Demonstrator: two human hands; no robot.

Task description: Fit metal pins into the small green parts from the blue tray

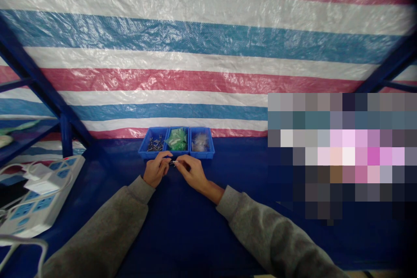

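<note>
My left hand (157, 170) and my right hand (192, 171) meet just in front of three joined blue bins. Both are closed in a pinch on a small thin silvery piece (173, 162), too small to name exactly. Behind my left hand, the left bin (143, 153) contains several small metal pieces (155, 144) that look like screws or pins. Green plastic pieces (177, 140) fill the middle bin. Clear, whitish plastic pieces (200, 143) lie in the right bin (210, 151). My fingertips partly hide the held piece.
A white power strip (48, 221) with a plugged-in white adapter (44, 179) and cables lies at the left on the dark blue tabletop (182, 234). Blue metal frame bars (67, 132) rise on both sides. A striped plastic sheet (195, 39) hangs behind. The right side is pixelated.
</note>
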